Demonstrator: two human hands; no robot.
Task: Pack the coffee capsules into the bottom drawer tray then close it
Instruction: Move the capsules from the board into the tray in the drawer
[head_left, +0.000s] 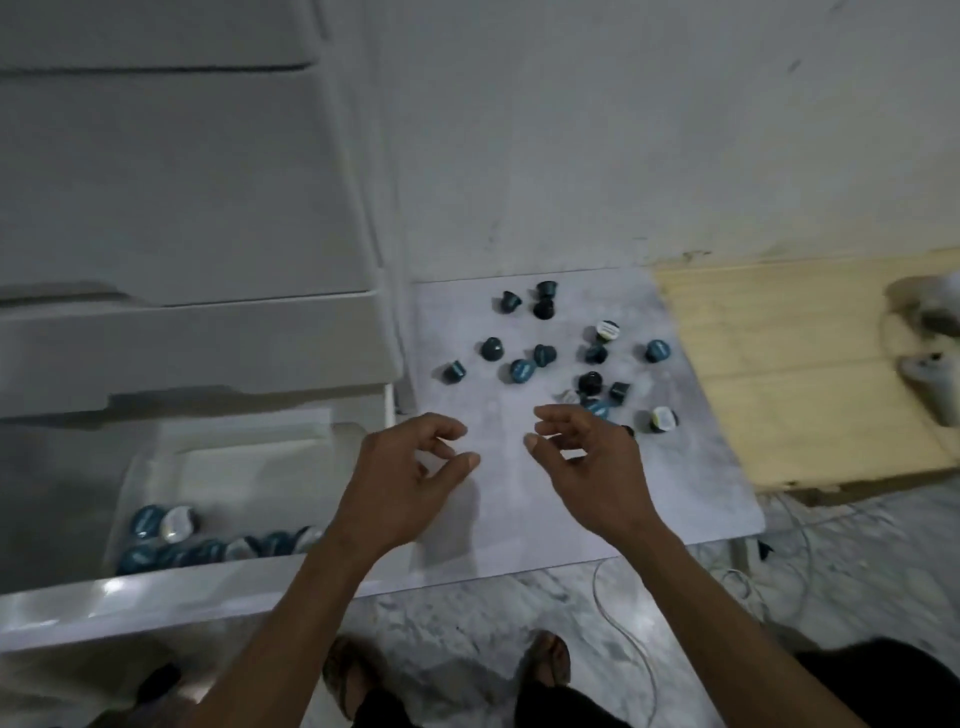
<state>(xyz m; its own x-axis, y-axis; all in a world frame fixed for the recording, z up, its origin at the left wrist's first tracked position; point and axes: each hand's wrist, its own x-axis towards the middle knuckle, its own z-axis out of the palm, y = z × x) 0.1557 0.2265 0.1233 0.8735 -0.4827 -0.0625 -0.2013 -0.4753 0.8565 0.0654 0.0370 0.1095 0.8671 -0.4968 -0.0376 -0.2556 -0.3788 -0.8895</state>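
Note:
Several blue and black coffee capsules (522, 370) lie scattered on a pale grey sheet (701, 483) on the floor. The bottom drawer tray (156, 597) of a white plastic drawer unit stands pulled out at the left, with several capsules (161, 522) lying along its front. My left hand (410, 478) hovers over the sheet's left part, fingers loosely curled, holding nothing. My right hand (587, 462) hovers just short of the nearest capsules (597, 408), fingers loosely curled and empty.
The upper drawers (182, 208) of the white unit are pushed in. A wooden board (789, 374) lies right of the sheet, with a white device (930, 384) and cables (623, 623) on the marble floor. My feet in sandals (545, 660) stand below the sheet.

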